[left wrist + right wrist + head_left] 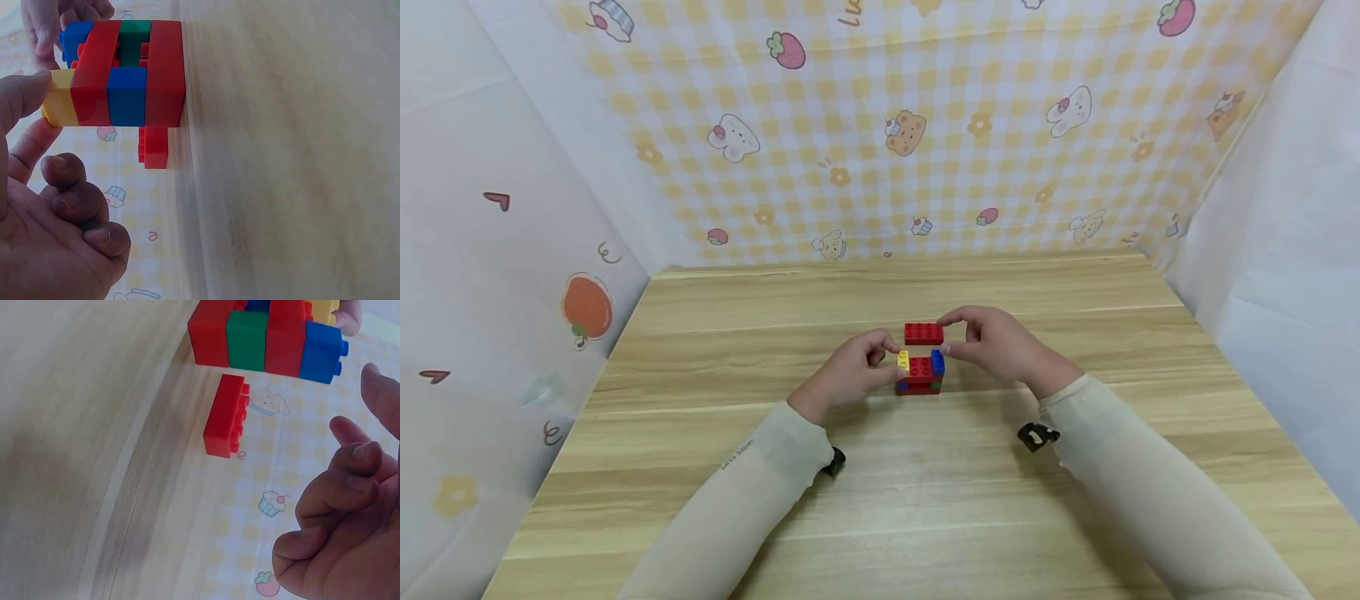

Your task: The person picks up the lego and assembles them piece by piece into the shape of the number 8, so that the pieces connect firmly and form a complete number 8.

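Note:
A small stack of toy building bricks stands on the table. Two red bricks (pixel 165 78) form its layers, with a blue brick (pixel 127 97) and a green brick (pixel 247 340) between them. On the top red brick (pixel 285 340) sit a yellow brick (pixel 903 362) at the left end and another blue brick (pixel 937 363) at the right. My left hand (pixel 857 367) pinches the yellow brick between thumb and forefinger. Beside the blue end, my right hand (pixel 996 342) has thumb and forefinger spread, holding nothing. Behind the stack lies a loose red brick (pixel 923 334), studs up.
The wooden table (pixel 880 500) extends around the stack. A yellow checked cloth (pixel 880 192) hangs along its back edge, and white sheets (pixel 482 292) line the sides. Dark wrist mounts (pixel 1037 435) hang below both sleeves.

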Action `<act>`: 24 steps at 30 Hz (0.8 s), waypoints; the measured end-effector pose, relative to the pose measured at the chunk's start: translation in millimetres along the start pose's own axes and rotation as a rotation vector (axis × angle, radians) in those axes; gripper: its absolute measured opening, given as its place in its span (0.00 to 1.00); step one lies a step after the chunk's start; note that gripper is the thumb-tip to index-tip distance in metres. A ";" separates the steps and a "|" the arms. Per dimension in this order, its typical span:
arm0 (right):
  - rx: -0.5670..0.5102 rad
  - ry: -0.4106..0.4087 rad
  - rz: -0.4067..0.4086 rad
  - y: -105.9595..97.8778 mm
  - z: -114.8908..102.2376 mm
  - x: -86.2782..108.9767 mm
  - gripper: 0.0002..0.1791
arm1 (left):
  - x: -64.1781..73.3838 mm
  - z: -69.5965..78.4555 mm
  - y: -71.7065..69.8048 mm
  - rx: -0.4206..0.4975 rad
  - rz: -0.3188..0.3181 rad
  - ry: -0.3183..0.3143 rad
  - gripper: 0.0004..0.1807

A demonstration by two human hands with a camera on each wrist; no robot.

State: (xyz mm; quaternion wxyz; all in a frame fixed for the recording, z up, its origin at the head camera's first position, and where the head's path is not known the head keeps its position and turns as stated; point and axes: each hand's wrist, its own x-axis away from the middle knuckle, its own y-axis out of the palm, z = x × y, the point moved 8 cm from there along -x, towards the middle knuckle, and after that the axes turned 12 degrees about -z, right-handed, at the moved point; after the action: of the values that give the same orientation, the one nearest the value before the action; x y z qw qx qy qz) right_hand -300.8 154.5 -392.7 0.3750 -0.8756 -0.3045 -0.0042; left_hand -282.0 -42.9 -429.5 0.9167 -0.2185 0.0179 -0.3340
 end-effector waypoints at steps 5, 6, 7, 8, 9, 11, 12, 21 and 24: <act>-0.002 0.034 0.019 -4.6 8.8 -9.6 0.24 | 0.2 0.1 0.0 0.000 0.002 -0.009 0.07; -0.004 0.046 0.021 -5.4 11.1 -11.4 0.24 | 0.1 0.1 0.1 0.000 0.001 -0.011 0.07; -0.001 0.055 0.025 -6.3 13.1 -13.3 0.24 | 0.1 0.0 0.1 -0.002 0.001 -0.013 0.07; 0.001 0.065 0.028 -7.2 15.3 -15.4 0.24 | 0.0 0.0 0.1 -0.003 0.001 -0.014 0.07; 0.005 0.074 0.031 -7.9 17.0 -17.2 0.24 | 0.2 0.2 -0.1 -0.006 0.002 -0.015 0.07; 0.018 0.085 0.035 -9.5 19.9 -21.1 0.25 | 0.2 0.3 -0.1 -0.007 0.002 -0.013 0.07; 0.026 0.091 0.035 -10.2 21.1 -23.1 0.25 | 0.2 0.1 -0.2 -0.007 0.003 -0.012 0.07; 0.078 0.140 0.005 -9.6 22.5 -36.6 0.26 | 1.2 -0.7 -0.4 0.005 0.005 -0.015 0.07; 0.094 0.158 -0.001 -9.9 22.0 -40.6 0.26 | 0.8 -0.3 0.1 0.010 0.001 -0.012 0.07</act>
State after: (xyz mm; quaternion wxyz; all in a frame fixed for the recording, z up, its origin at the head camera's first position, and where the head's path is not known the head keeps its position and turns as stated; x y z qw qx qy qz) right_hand -344.1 152.8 -411.7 0.4387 -0.8537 -0.2744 -0.0594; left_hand -281.4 -43.4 -429.7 0.9180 -0.2161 0.0108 -0.3324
